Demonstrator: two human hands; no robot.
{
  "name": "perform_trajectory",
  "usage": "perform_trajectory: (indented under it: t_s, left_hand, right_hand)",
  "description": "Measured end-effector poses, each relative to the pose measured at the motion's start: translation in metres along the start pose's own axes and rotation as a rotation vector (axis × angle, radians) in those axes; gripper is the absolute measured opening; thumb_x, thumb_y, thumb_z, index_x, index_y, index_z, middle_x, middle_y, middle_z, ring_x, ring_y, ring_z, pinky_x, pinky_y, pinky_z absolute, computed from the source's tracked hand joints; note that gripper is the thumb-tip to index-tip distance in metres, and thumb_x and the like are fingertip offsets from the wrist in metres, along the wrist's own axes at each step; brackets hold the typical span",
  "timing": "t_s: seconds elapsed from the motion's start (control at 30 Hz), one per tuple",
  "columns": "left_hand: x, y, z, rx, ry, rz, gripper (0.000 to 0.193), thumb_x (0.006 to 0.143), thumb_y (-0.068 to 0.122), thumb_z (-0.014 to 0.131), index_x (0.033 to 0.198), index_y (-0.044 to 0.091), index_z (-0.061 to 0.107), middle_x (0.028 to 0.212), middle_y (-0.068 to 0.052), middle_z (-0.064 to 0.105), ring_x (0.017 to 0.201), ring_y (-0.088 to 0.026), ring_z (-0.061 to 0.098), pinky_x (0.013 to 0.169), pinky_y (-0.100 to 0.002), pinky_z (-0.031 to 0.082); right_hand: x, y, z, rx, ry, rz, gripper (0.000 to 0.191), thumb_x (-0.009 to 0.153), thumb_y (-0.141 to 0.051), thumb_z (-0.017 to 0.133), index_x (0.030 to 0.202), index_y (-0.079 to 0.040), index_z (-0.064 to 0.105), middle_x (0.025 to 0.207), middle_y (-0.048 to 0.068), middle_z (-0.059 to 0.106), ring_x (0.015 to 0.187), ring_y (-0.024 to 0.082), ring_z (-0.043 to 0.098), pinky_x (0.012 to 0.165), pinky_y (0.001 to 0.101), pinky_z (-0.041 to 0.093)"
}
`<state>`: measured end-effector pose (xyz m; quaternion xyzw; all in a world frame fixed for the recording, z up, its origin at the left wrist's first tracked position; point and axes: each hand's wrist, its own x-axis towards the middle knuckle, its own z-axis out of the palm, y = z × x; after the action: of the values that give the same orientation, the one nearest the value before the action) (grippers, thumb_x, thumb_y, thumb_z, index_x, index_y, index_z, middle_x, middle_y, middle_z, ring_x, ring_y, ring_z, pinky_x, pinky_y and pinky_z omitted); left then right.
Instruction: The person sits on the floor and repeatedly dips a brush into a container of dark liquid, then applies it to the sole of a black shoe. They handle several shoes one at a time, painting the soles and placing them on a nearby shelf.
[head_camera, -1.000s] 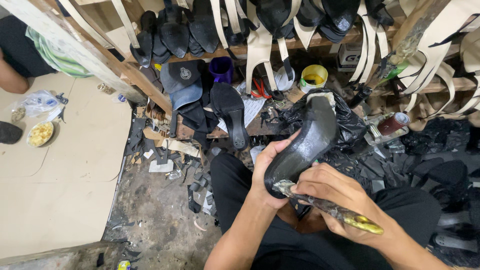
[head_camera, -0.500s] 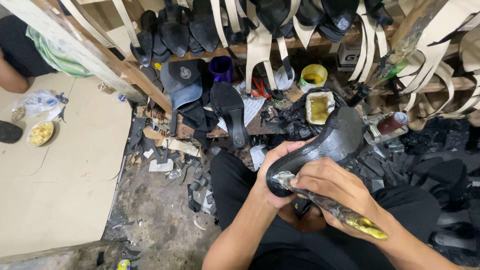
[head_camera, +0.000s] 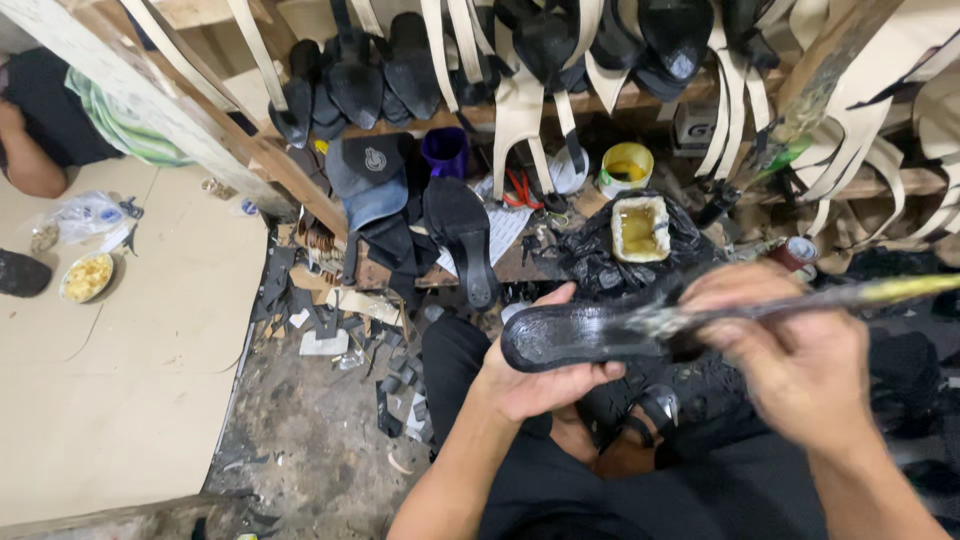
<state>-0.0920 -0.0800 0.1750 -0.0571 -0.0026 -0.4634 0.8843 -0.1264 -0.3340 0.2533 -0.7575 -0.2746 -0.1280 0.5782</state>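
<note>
We hold a black shoe sole (head_camera: 590, 335) flat and lengthwise near the centre of the view, above our lap. Our left hand (head_camera: 535, 375) has its grip clenched around the sole from beneath, thumb up along its near edge at 9 o'clock of the sole. Our right hand (head_camera: 795, 360), blurred, grasps a long brush (head_camera: 800, 305) whose handle runs out toward 3 o'clock; its bristle end lies on the sole's upper face.

Just beyond the sole, at 12 o'clock, an open tin of yellowish glue (head_camera: 640, 228) sits on crumpled black sheeting. Further up stand a yellow cup (head_camera: 626, 168) and a purple cup (head_camera: 445, 150). At 11 o'clock another black sole (head_camera: 462, 240) lies on the low wooden counter (head_camera: 375, 272), beside a dark cap (head_camera: 368, 178). Black uppers and pale straps (head_camera: 520, 110) hang along the rack at the top.

At 9 o'clock, a bowl of yellow food (head_camera: 86, 277) rests on the tan floor board (head_camera: 130, 400), near another person's arm (head_camera: 30, 150).
</note>
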Motion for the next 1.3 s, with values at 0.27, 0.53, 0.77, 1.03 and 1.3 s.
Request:
perform_trajectory:
  t_s: [0.27,0.53,0.77,1.03,1.3]
  left_hand:
    - [-0.002,0.005,0.020,0.043,-0.098,0.086,0.085,0.109,0.058,0.038,0.157,-0.011,0.030,0.157,-0.031,0.040,0.147,-0.042,0.039,0.123,-0.058,0.032]
    - [0.020,0.003,-0.013,0.174,-0.100,0.797,0.054,0.108,0.047,0.033,0.148,0.012,0.042,0.160,-0.025,0.037,0.148,-0.043,0.035,0.121,-0.061,0.030]
    - [-0.009,0.001,-0.041,0.138,0.144,0.695,0.055,0.105,0.043,0.038,0.147,0.010,0.048,0.157,-0.020,0.045,0.136,-0.034,0.050,0.114,-0.051,0.040]
    - [-0.038,-0.012,-0.041,0.028,0.292,0.660,0.057,0.101,0.047,0.051,0.127,-0.002,0.062,0.113,-0.014,0.070,0.104,-0.028,0.068,0.099,-0.048,0.055]
    - [-0.049,-0.013,-0.043,0.068,0.433,0.563,0.063,0.099,0.051,0.051,0.129,-0.003,0.062,0.104,-0.015,0.074,0.092,-0.028,0.072,0.086,-0.043,0.058]
  right_hand:
    - [0.008,0.073,-0.010,0.812,0.190,0.603,0.018,0.095,-0.026,0.067,0.105,-0.012,0.071,0.147,0.020,0.061,0.134,0.034,0.059,0.112,0.0592,0.042]
    - [-0.017,0.091,0.049,1.265,0.190,0.631,0.021,0.094,-0.026,0.067,0.110,-0.012,0.070,0.147,0.023,0.058,0.126,0.032,0.060,0.104,0.0554,0.046]
    - [0.022,0.196,0.013,-0.068,0.480,0.500,0.019,0.100,-0.014,0.070,0.115,-0.004,0.074,0.101,0.012,0.074,0.086,0.023,0.070,0.078,0.0378,0.050]
    - [0.050,0.241,0.022,-1.008,0.040,0.234,0.028,0.088,-0.027,0.079,0.079,-0.002,0.069,0.088,0.010,0.068,0.094,0.031,0.062,0.082,0.0480,0.041]
    - [0.053,0.236,0.006,-0.959,0.010,0.197,0.017,0.090,-0.023,0.073,0.092,-0.006,0.072,0.094,0.012,0.070,0.095,0.032,0.061,0.079,0.0489,0.040]
